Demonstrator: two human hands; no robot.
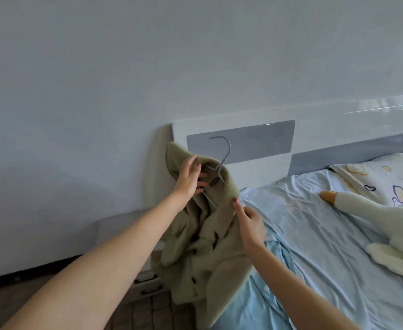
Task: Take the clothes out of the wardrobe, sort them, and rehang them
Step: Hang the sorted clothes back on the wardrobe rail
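I am watching the olive fleece coat [202, 236] hanging lengthwise over the bed [314, 234] edge, collar up — left hand [189, 181] nearer, gripping collar and thin grey wire hanger [221, 160]. Right hand [249, 221] is pinching the plush shoulder just below — hands apart, both clamped on cloth.

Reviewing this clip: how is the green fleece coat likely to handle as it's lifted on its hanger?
Probably floppy: the green fleece coat sags in deep folds below the wire hanger. Its thick pile suggests bulk and some weight, so the thin hanger may tilt. The left hand grips the collar and the right hand pinches the front edge, so it likely needs both.
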